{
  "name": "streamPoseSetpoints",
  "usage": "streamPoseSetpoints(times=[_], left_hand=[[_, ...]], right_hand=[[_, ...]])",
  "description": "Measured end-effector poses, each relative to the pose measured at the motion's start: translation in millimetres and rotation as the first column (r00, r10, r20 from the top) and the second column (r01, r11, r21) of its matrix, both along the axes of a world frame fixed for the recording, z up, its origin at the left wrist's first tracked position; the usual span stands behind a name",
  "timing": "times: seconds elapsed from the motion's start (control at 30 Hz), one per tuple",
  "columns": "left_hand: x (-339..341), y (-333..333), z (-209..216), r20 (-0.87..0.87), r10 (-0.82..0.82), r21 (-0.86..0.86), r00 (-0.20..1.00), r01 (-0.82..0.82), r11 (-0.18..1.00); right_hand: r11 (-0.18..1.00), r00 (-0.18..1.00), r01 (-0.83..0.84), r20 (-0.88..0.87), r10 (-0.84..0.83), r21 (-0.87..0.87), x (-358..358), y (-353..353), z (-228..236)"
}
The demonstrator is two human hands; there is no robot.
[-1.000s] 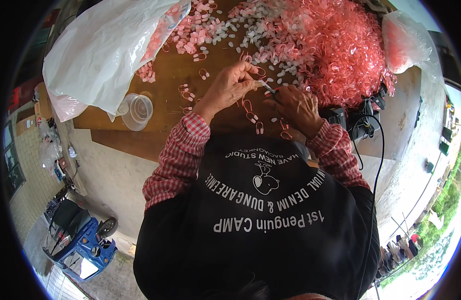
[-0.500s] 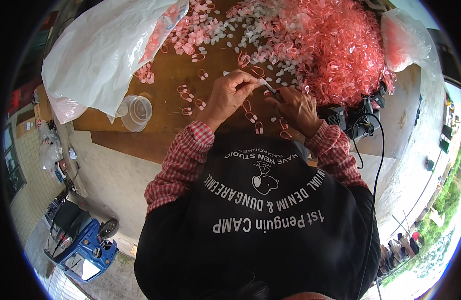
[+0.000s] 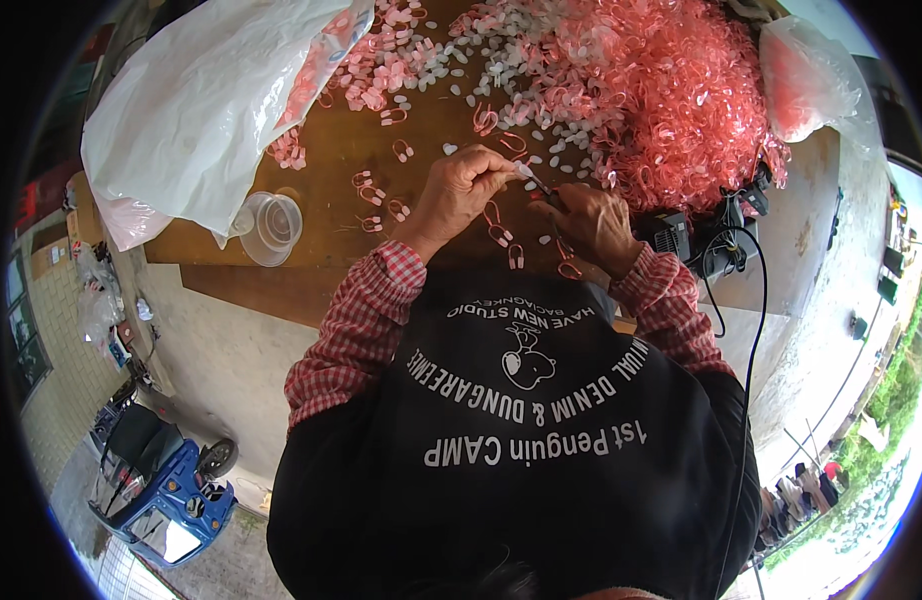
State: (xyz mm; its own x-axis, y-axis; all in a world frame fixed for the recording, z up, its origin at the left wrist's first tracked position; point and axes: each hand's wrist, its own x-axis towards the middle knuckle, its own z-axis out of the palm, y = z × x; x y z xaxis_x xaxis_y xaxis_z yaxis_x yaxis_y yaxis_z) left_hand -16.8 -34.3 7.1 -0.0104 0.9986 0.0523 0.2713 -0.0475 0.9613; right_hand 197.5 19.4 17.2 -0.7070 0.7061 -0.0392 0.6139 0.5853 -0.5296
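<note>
Thumb and forefinger of my left hand (image 3: 459, 197) pinch a small whitish translucent plastic piece (image 3: 522, 170). My right hand (image 3: 596, 225) is closed around a slim tool (image 3: 543, 187) with a dark handle and a narrow metallic tip. That tip points at the whitish piece, close to my left fingertips; whether it touches cannot be made out. Pink loops with pale ends (image 3: 500, 234) lie on the brown tabletop (image 3: 331, 215) between and left of my hands. Small white oval pieces (image 3: 554, 146) are scattered just beyond my fingers.
A large heap of pink loops (image 3: 681, 115) covers the far right, beside a clear bag of pink pieces (image 3: 806, 90). Black boxes with a cable (image 3: 671, 236) stand by my right wrist. At left are a white plastic bag (image 3: 211, 110) and a clear tub (image 3: 272, 230).
My right hand and its tool have shifted slightly, with the fingers a little lower. The left hand keeps its pinch, almost in the same place.
</note>
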Motion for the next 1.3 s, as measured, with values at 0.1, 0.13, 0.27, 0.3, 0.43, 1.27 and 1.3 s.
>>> streamPoseSetpoints(times=[0.1,0.13,0.27,0.3,0.43,1.27,1.3], left_hand=[[4,-2,-6,0.018,0.028,0.015,0.999,-0.028,0.999],[3,-2,-5,0.018,0.027,0.015,0.999,-0.027,1.000],[1,-2,3,-0.011,-0.021,0.019,1.000,0.022,1.000],[0,-1,2,-0.012,-0.041,0.007,0.999,0.041,0.999],[-2,-1,6,-0.033,-0.063,-0.033,0.997,0.062,0.998],[17,-16,3,0.117,0.105,-0.123,0.988,-0.091,0.988],[19,-17,3,0.057,0.093,-0.082,0.994,-0.088,0.993]], right_hand=[[0.999,0.999,0.030,0.030,-0.029,-0.042,2,-6,-5],[0.999,0.999,0.031,0.031,-0.030,-0.042,2,-5,-6],[1.000,0.996,0.010,-0.084,-0.011,-0.005,4,-2,-2],[1.000,0.998,0.000,-0.068,0.000,0.009,3,-2,1],[1.000,0.999,-0.026,-0.034,0.026,-0.001,6,2,-1],[0.833,0.897,0.077,-0.328,-0.298,-0.547,-21,2,-15],[0.847,0.888,0.098,-0.339,-0.312,-0.522,-22,1,-19]])
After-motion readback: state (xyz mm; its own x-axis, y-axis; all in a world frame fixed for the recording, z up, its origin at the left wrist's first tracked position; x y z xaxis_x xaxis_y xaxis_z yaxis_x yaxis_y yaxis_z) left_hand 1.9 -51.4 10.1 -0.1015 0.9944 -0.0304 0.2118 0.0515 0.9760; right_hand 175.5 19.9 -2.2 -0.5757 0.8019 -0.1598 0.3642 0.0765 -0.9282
